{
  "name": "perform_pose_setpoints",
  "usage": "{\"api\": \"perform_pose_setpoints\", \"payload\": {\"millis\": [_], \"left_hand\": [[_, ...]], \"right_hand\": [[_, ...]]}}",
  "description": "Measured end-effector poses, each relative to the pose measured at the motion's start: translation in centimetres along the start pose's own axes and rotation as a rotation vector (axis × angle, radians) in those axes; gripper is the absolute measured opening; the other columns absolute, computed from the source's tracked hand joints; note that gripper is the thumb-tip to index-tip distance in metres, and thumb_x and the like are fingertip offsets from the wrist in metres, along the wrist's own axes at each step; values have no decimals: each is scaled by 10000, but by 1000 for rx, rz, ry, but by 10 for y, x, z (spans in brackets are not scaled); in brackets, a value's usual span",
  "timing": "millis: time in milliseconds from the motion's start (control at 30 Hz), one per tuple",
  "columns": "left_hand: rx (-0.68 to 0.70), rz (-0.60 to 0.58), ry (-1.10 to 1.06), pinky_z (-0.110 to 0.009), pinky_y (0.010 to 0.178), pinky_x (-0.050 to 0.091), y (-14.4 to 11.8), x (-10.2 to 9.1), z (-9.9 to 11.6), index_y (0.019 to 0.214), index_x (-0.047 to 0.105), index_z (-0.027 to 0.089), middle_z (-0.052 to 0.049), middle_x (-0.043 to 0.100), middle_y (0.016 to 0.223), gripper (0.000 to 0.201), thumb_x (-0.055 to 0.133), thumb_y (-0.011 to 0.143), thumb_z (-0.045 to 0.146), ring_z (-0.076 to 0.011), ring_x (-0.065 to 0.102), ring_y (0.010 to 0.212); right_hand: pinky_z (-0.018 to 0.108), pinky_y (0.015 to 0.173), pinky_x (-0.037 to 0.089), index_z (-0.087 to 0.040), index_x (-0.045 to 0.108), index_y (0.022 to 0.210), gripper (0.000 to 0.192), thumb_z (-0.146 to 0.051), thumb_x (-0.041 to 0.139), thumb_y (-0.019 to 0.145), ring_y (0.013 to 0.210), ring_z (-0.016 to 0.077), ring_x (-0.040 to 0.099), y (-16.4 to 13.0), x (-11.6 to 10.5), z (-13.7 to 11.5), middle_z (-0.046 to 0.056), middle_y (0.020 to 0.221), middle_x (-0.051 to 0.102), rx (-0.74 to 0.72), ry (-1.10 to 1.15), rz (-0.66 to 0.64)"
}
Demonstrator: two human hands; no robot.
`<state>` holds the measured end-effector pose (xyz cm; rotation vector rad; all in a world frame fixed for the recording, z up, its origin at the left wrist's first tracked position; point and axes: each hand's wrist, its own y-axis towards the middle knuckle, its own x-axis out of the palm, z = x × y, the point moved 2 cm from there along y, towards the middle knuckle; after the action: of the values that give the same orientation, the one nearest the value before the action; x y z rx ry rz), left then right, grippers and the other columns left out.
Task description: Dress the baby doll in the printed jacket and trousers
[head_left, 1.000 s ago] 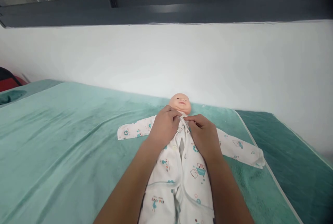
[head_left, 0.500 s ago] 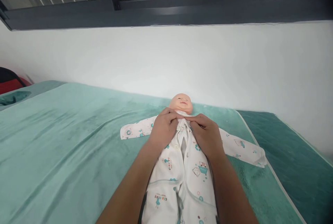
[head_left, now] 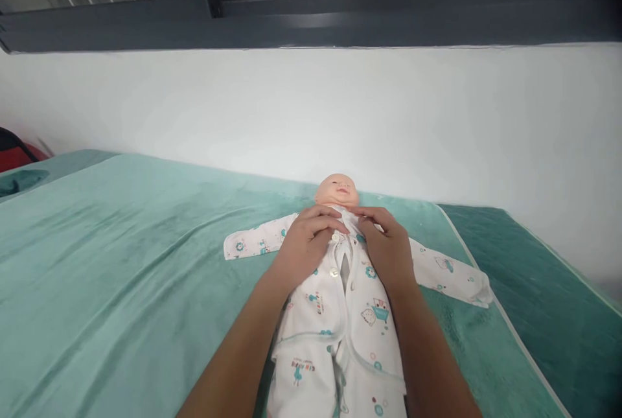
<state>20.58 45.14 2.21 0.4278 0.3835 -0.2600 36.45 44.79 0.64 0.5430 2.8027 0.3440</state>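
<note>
A baby doll (head_left: 337,187) lies on its back on a teal blanket (head_left: 121,256), head toward the wall. It wears a white printed romper (head_left: 340,321) with the sleeves spread out to both sides. My left hand (head_left: 308,242) rests on the doll's chest left of the front placket, fingers on the fabric by the top button. My right hand (head_left: 386,248) lies on the right of the chest, fingertips pressing the fabric just under the collar. The placket below the hands gapes a little.
A white wall (head_left: 437,120) rises right behind the doll's head, with a dark window frame (head_left: 311,16) above. A darker teal cover (head_left: 549,301) lies to the right of the blanket's edge. A red and black object (head_left: 12,153) sits at the far left.
Both hands were pinching the romper's collar together just under the doll's chin. Now they have slid slightly down and lie flatter on the chest.
</note>
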Motion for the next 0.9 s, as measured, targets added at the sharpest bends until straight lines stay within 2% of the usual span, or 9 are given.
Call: {"api": "perform_pose_setpoints", "payload": {"millis": [67,133,233,300,433,600,900], "left_hand": [[4,56,-29,-346,1029,434,-1,-1,-1,896,746,253,-19,663,1131,340,432,898,122,-190,586,1142],[43,75,-14,-348,1048,428,-1,-1,-2,1009,722,251,-17,667,1182,338,422,914,130,-186,573,1179],[130,18,75,-367,1110,380,3,1,-1,1180,660,257,-9,641,1293,363,399,948,159,-183,518,1269],[140,-21,149,-381,1108,381,5,3,-2,1230,633,260,-9,641,1302,375,378,966,179,-184,516,1273],[95,-25,245,-391,1088,397,6,4,-5,1273,608,266,-7,629,1322,399,342,982,200,-185,525,1259],[117,-66,284,-391,1115,363,6,5,-5,1310,579,303,31,566,1403,437,308,987,189,-171,464,1328],[52,-37,303,-393,1078,391,8,6,-6,1264,613,291,19,638,1304,405,333,981,216,-185,527,1241]], "right_hand": [[310,823,421,-224,717,797,212,-239,507,777,978,195,601,0,1,-1,18,1004,699,-64,-28,-37],[311,838,418,-226,708,758,217,-219,492,778,956,188,610,-1,1,0,10,968,703,-69,-33,-43],[305,822,421,-225,701,731,214,-205,492,772,907,181,617,-1,1,0,3,919,702,-49,-40,3],[305,815,422,-223,704,730,219,-199,490,769,890,180,617,-1,1,-1,3,908,702,-36,-57,26],[313,817,427,-219,708,746,231,-195,479,769,890,185,620,-2,3,-2,11,921,704,-22,-94,44],[326,851,433,-222,706,747,241,-183,469,766,919,188,624,-1,4,0,7,935,708,-26,-123,52],[353,883,446,-237,739,743,295,-164,454,768,942,195,633,-3,3,-1,2,954,724,-37,-198,52]]}}
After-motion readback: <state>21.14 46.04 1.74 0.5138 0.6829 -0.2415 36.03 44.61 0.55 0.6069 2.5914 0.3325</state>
